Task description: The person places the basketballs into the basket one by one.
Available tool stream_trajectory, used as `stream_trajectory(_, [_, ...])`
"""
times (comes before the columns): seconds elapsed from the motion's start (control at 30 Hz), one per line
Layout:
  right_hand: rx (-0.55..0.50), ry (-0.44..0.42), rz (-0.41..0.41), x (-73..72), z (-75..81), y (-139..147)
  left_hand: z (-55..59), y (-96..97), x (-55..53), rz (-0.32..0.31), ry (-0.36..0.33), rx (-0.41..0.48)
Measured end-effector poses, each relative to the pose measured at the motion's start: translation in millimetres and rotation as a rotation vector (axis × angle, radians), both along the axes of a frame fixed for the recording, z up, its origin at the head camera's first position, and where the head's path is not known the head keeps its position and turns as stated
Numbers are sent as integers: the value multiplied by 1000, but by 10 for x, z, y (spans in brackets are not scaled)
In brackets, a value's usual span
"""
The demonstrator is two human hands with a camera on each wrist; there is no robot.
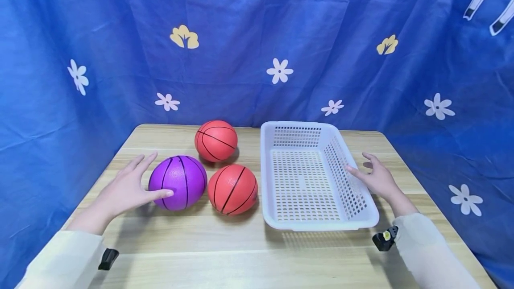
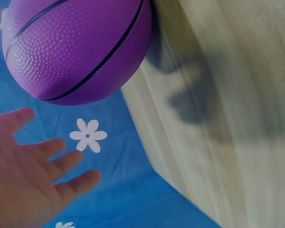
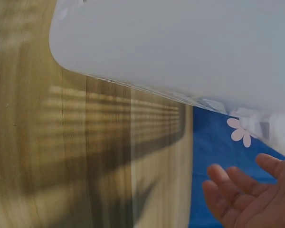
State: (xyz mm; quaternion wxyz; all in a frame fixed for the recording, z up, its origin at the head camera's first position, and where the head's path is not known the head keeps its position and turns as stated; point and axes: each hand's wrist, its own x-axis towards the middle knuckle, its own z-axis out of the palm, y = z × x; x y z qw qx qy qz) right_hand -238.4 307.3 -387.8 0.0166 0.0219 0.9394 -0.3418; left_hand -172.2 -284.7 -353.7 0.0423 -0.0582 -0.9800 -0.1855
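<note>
A purple toy basketball (image 1: 178, 183) lies on the left part of the table. My left hand (image 1: 124, 188) is beside it with fingers spread, the thumb in front of the ball in the head view. A gap shows between the fingers (image 2: 69, 161) and the purple ball (image 2: 80, 52) in the left wrist view. Two red basketballs, a rear one (image 1: 216, 141) and a nearer one (image 1: 233, 189), lie to its right. Along the right side of a white plastic basket (image 1: 321, 225) is my right hand (image 1: 379, 179), relaxed, its thumb by the rim; whether it touches cannot be told.
The wooden table (image 1: 225, 262) carries the balls and basket. Behind and at both sides hangs a blue curtain (image 1: 225, 70) with printed flowers. Nothing lies inside the basket, whose floor and sides are perforated.
</note>
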Motion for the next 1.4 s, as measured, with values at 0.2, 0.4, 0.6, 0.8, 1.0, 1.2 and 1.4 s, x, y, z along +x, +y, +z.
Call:
stream_trajectory(0.2, [-147,-35,17,31,-16,12,-81,19,-6,-16,44,81])
stream_trajectory(0.4, [-300,4,23,-457,-833,498,-139,48,5,-27,72,146])
stream_trajectory(0.6, [-439,71,33,-568,-1094,598,-187,90,5,-59,88,207])
stream_trajectory(0.8, [-524,52,-35,-512,-1037,524,-244,113,11,-80,89,289])
stream_trajectory(1.0, [-543,22,-34,-474,-926,484,-249,129,32,-74,65,341])
stream_trajectory(1.2, [-520,43,-65,-485,-965,479,-265,112,46,-41,39,356])
stream_trajectory(1.4, [-521,79,-63,-493,-1019,482,-286,80,51,-20,41,358])
